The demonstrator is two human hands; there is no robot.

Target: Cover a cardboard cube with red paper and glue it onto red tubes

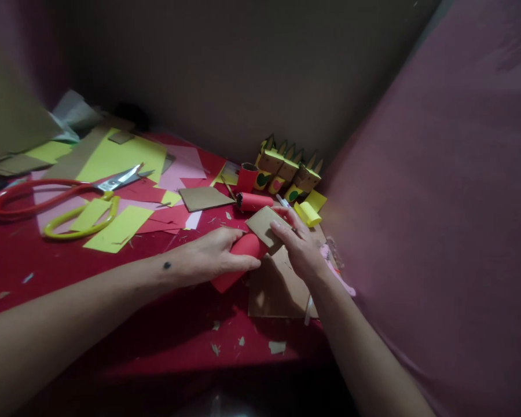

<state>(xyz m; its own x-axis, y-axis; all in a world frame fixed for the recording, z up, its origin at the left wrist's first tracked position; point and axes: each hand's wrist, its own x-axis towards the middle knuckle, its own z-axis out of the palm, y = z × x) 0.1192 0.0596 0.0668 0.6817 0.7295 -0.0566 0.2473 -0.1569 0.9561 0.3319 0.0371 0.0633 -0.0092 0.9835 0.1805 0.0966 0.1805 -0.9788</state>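
Note:
My left hand [221, 255] is closed round a rolled piece of red paper [247, 247], its thumb lying along the front. Just to the right, my right hand [297, 243] pinches a small cardboard piece [263, 225] between thumb and fingers, over the right end of the red paper. Beneath both hands lies a larger sheet of cardboard [278, 289]. A red paper-covered tube [255, 201] rests on its side behind the small piece, and another red tube [247, 177] stands upright beyond it.
Large scissors [113, 180] with red and yellow handles lie open at the left among yellow sheets [121, 229] and pink paper. Decorated yellow cardboard figures [286, 168] stand at the back, near a yellow roll [308, 214]. Scraps litter the red tablecloth [156, 324]. Pink fabric [451, 202] borders the right.

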